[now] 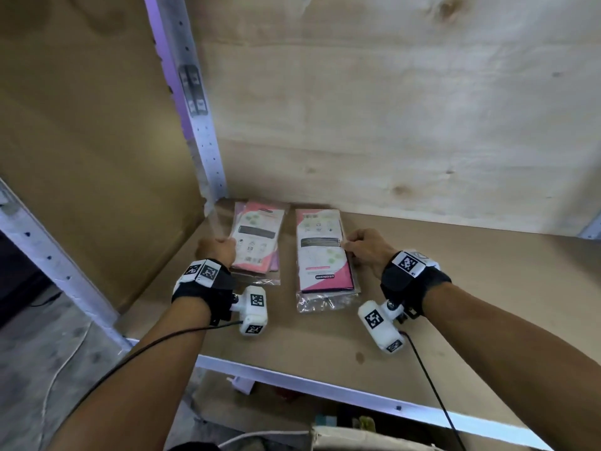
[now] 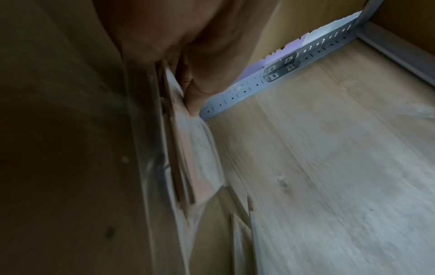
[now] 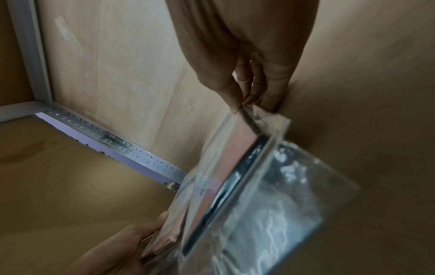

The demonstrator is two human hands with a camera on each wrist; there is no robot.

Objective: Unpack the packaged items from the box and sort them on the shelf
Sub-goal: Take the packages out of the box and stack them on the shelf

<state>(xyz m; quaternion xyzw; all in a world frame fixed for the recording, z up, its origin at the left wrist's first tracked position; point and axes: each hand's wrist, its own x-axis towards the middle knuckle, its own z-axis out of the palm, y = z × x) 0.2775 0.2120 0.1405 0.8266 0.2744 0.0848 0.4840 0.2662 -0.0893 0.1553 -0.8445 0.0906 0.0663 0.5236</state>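
Note:
Two stacks of pink-and-white packaged items in clear plastic bags lie on the brown shelf board, near its back left corner. My left hand grips the left edge of the left stack; the left wrist view shows my thumb pressed on the left stack from above. My right hand pinches the right edge of the right stack. In the right wrist view my fingertips pinch the right stack at its bag edge, and the left hand shows at the bottom.
A pale plywood back panel and a brown side panel close the shelf. A perforated white metal post stands in the corner. The shelf's white front rail runs below my wrists. Board to the right of the stacks is bare.

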